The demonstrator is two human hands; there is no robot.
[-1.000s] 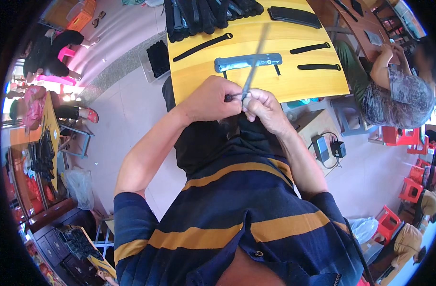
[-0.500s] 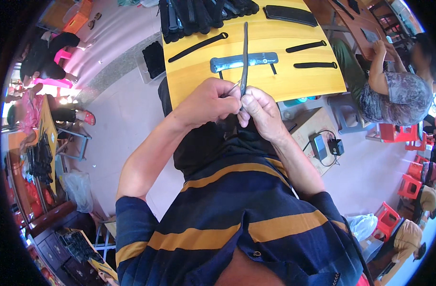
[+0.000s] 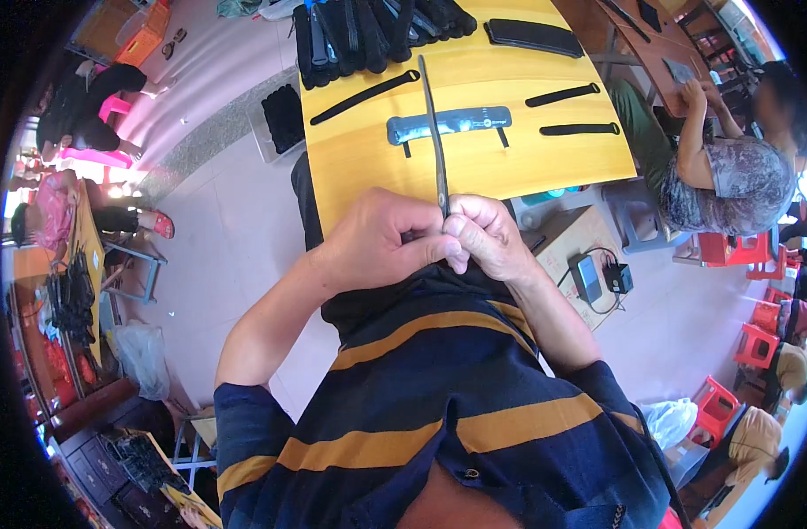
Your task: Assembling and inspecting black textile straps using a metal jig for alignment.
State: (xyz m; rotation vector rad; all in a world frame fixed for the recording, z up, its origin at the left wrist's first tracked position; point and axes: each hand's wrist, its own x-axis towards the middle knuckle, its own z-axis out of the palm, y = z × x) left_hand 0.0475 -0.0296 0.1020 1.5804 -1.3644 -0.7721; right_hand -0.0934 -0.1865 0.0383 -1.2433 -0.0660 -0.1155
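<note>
A long thin black strap [image 3: 435, 132] stands out away from me, seen nearly edge-on. My left hand [image 3: 377, 242] is closed on its near end. Against it, my right hand [image 3: 492, 238] pinches the same end; the fingertips of both hands meet and hide that part. Beyond them on the yellow table [image 3: 359, 176] lies a shiny blue packet [image 3: 452, 124], with two short black strips poking out below it. One flat black strap with a ring end [image 3: 366, 97] lies left of the packet, and two similar straps [image 3: 563, 94] lie to its right.
A heap of black straps [image 3: 359, 40] covers the table's far left, and a black bundle [image 3: 536, 37] lies far right. Beside the table stand a bin of black items [image 3: 283, 119] and a carton [image 3: 562, 247] with a small device [image 3: 587, 278]. Another person [image 3: 730, 181] sits at right.
Both hands have come down toward my body with the strap. Its far end has swung left, and the left fingers have closed up against the right ones.
</note>
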